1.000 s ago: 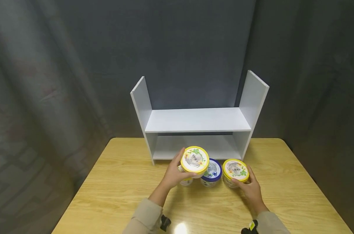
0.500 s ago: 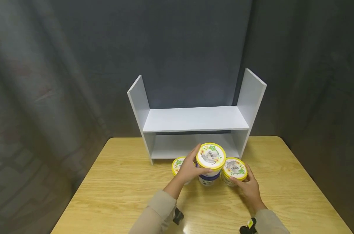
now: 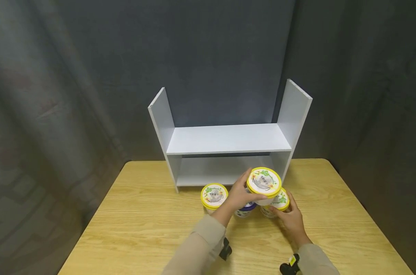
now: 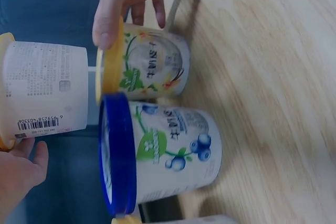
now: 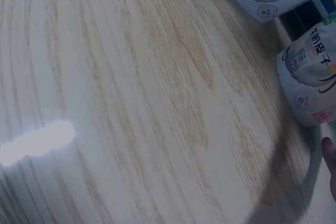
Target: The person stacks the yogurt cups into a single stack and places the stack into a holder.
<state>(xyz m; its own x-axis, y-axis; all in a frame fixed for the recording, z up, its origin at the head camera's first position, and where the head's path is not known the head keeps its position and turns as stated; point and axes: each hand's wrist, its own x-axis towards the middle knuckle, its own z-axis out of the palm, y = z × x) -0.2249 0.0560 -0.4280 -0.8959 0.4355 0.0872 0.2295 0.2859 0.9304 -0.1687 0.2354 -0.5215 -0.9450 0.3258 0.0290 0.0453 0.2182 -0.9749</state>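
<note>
My left hand [image 3: 240,196] grips a white tub [image 3: 264,181] with a yellow lid, lifted over the right side of a row of tubs. Beneath it stands another yellow-lidded tub [image 3: 281,199], which my right hand [image 3: 292,221] holds by its side and lid. In the left wrist view, a small gap shows between the raised tub [image 4: 47,87] and that lid. A blue-lidded tub [image 3: 244,212] with blueberries printed on it stands in the middle, partly hidden by my left hand. On the left of the row is a third yellow-lidded tub [image 3: 213,195].
Behind the tubs stands a white two-level shelf [image 3: 228,139] with tall side panels [image 3: 294,110]. All of it rests on a light wooden table [image 3: 142,229]. Dark grey curtains [image 3: 221,65] hang behind and on both sides.
My left hand has carried the yellow-lidded tub rightward, from over the left tub, past the blue-lidded one, to over the right tub. My right hand keeps its hold with little movement.
</note>
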